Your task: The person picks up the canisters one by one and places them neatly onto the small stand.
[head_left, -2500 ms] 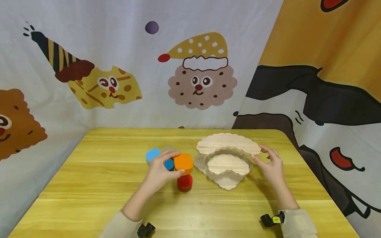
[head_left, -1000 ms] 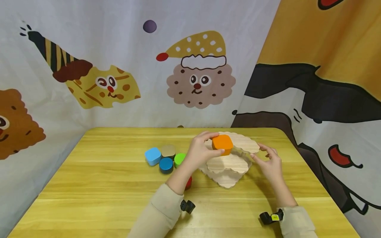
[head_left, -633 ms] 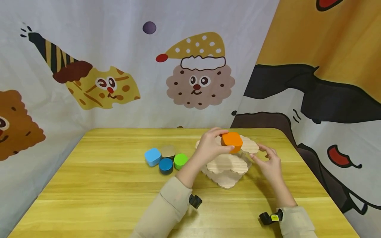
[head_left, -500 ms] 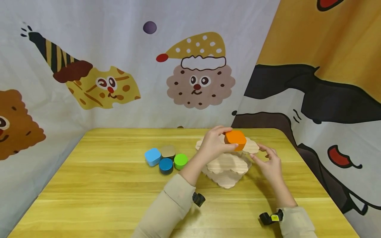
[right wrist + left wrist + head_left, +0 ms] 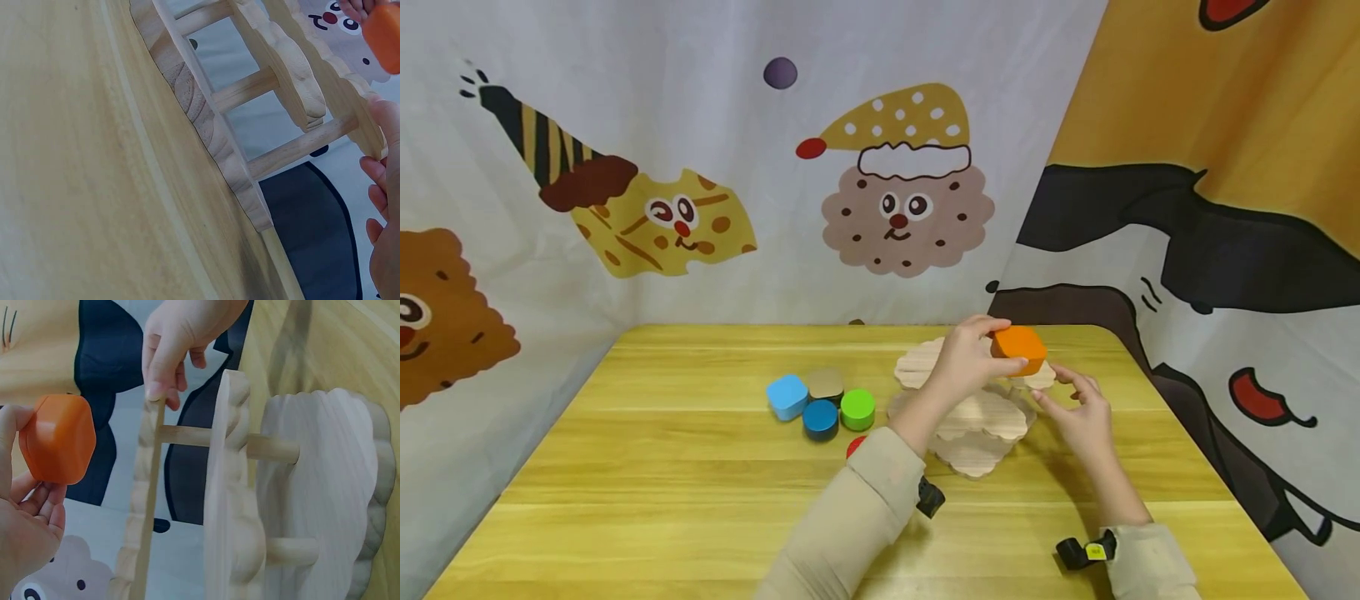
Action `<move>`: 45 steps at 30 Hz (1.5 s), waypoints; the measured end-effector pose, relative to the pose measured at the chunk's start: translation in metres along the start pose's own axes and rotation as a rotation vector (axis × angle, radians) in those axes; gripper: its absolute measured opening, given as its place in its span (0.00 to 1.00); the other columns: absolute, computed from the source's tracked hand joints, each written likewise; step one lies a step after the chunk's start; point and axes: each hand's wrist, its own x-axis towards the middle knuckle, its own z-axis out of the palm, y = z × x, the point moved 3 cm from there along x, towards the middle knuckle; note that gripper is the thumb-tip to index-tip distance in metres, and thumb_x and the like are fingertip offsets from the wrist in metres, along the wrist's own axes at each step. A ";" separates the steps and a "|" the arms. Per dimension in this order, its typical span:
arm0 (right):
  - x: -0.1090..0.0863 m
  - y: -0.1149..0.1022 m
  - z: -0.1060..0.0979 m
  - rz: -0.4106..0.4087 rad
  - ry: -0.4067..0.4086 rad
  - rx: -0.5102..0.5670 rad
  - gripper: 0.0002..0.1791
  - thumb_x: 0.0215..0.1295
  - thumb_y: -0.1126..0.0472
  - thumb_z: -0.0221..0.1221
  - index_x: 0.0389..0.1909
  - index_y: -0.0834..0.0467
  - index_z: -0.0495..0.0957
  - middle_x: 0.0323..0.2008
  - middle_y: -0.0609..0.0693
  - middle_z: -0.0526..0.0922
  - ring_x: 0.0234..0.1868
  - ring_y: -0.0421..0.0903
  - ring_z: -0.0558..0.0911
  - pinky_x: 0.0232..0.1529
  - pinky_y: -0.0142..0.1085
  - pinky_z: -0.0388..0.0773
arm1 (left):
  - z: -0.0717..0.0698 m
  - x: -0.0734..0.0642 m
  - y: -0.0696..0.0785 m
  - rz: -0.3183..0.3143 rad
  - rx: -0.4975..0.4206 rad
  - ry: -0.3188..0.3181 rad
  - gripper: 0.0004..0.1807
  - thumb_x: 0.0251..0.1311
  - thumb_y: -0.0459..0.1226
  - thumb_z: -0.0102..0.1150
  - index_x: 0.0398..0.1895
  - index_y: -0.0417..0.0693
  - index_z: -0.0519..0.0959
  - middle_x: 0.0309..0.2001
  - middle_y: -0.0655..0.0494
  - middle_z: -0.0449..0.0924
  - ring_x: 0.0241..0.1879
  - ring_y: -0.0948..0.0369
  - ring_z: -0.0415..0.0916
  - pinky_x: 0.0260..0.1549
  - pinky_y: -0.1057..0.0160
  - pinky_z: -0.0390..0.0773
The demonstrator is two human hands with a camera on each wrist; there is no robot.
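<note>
My left hand [image 5: 966,358] pinches an orange rounded block [image 5: 1021,348] between thumb and fingers. In the head view the block overlaps the right part of the top shelf of a wooden tiered stand; the left wrist view shows a gap between the block [image 5: 59,437] and that shelf [image 5: 139,506]. Scalloped, cloud-like edges run round the stand's levels, which round dowels [image 5: 303,147] join. At the top shelf's right end, my right hand [image 5: 1086,408] pinches the edge between thumb and fingertips. The middle shelf [image 5: 977,417] and base [image 5: 973,460] lie below, partly covered by my left forearm.
Left of the stand, light blue [image 5: 787,397], beige [image 5: 825,383], dark blue [image 5: 820,419] and green [image 5: 857,409] blocks sit close together on the wooden table [image 5: 662,500]. A red block [image 5: 855,447] is mostly hidden by my left sleeve. A printed curtain [image 5: 700,100] hangs behind.
My left hand has carried the orange block from beside the other blocks rightward, across to the right part of the top shelf. My right hand keeps its hold on the shelf's end.
</note>
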 end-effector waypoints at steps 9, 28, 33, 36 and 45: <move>0.000 0.001 0.000 -0.007 -0.009 -0.002 0.28 0.57 0.60 0.69 0.56 0.66 0.75 0.46 0.58 0.73 0.45 0.44 0.66 0.44 0.45 0.62 | 0.019 0.009 -0.002 -0.038 0.008 0.018 0.29 0.48 0.40 0.75 0.56 0.43 0.78 0.47 0.60 0.76 0.42 0.68 0.72 0.36 0.76 0.73; -0.001 0.001 -0.001 0.007 -0.005 -0.005 0.28 0.56 0.59 0.69 0.55 0.69 0.74 0.47 0.60 0.73 0.46 0.45 0.67 0.45 0.46 0.62 | 0.044 0.017 -0.018 -0.087 0.021 0.025 0.31 0.46 0.41 0.76 0.55 0.41 0.78 0.46 0.58 0.77 0.35 0.70 0.73 0.32 0.79 0.74; -0.001 -0.001 -0.002 0.006 -0.003 -0.015 0.28 0.56 0.59 0.69 0.54 0.69 0.74 0.47 0.59 0.74 0.46 0.45 0.67 0.46 0.46 0.63 | 0.045 0.016 -0.018 -0.090 0.016 0.025 0.31 0.47 0.41 0.75 0.56 0.42 0.78 0.48 0.58 0.76 0.36 0.69 0.72 0.33 0.78 0.73; 0.000 -0.002 -0.002 0.006 -0.006 -0.014 0.27 0.57 0.59 0.69 0.54 0.69 0.74 0.47 0.59 0.73 0.46 0.46 0.67 0.46 0.46 0.63 | 0.046 0.015 -0.019 -0.087 0.014 0.030 0.31 0.47 0.42 0.75 0.56 0.44 0.78 0.47 0.59 0.76 0.37 0.69 0.72 0.34 0.78 0.73; -0.001 -0.002 -0.002 0.017 -0.014 -0.007 0.27 0.57 0.59 0.68 0.53 0.70 0.74 0.47 0.60 0.73 0.43 0.47 0.66 0.45 0.46 0.61 | 0.046 0.013 -0.022 -0.122 0.019 0.012 0.34 0.46 0.46 0.75 0.59 0.48 0.76 0.51 0.59 0.74 0.42 0.67 0.72 0.38 0.75 0.73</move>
